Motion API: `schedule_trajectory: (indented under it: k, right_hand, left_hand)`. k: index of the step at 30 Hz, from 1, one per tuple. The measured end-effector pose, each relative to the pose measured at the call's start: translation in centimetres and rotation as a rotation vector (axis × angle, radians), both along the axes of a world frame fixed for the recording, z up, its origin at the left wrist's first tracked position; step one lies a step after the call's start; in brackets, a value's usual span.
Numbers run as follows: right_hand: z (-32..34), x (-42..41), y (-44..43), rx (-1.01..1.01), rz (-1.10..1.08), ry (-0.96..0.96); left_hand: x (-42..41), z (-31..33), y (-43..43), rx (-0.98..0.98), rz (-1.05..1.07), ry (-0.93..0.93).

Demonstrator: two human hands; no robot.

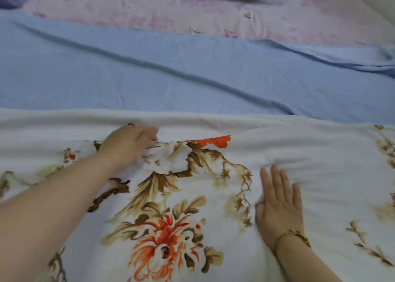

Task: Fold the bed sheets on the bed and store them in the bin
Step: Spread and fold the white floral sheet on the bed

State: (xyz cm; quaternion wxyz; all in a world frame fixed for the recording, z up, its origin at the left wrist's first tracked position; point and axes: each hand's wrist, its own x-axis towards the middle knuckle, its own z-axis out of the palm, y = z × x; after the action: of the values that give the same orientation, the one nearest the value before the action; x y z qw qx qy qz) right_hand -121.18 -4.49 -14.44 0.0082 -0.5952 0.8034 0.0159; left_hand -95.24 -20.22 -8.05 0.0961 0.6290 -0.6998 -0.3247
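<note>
Left grip (130, 147) blurred at floral sheet (192, 196) fold, hold unclear; right grip (280, 204) flat, fingers straight, atop it

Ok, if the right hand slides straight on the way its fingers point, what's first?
Flat on the floral sheet, the right hand points forward, away from the person. First comes that sheet's turned-back white edge, then likely the blue sheet beyond.
</note>
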Motion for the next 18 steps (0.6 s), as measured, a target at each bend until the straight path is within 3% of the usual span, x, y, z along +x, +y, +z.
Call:
schedule_trajectory:
  k: [2,5,7,11,13,15,18]
  right_hand:
    - [0.3,0.2,0.1,-0.023,-0.008,-0.019]
    - [0.6,0.2,0.0,-0.006,-0.026,-0.014]
    - [0.5,0.5,0.0,-0.014,-0.031,-0.032]
    - [0.0,0.3,-0.1,-0.088,-0.02,-0.034]
    - [-0.1,0.3,-0.1,-0.097,-0.008,-0.048]
    - [-0.3,0.2,-0.2,-0.102,-0.005,-0.032]
    - [-0.7,0.0,-0.1,-0.15,0.007,0.002]
  left_hand:
    - [0.8,0.9,-2.1,0.165,-0.07,-0.005]
    - [1.5,1.6,-3.6,0.328,-0.349,-0.277]
    - [1.6,1.6,-4.1,0.354,-0.419,-0.388]
    - [2.2,2.4,-5.9,-0.075,-0.175,-0.202]
    - [2.1,2.1,-6.3,-0.262,-0.109,-0.333]
    - [1.5,0.3,-5.7,-0.323,-0.143,-0.521]
    - [0.6,-2.5,-4.8,-0.418,-0.088,-0.521]
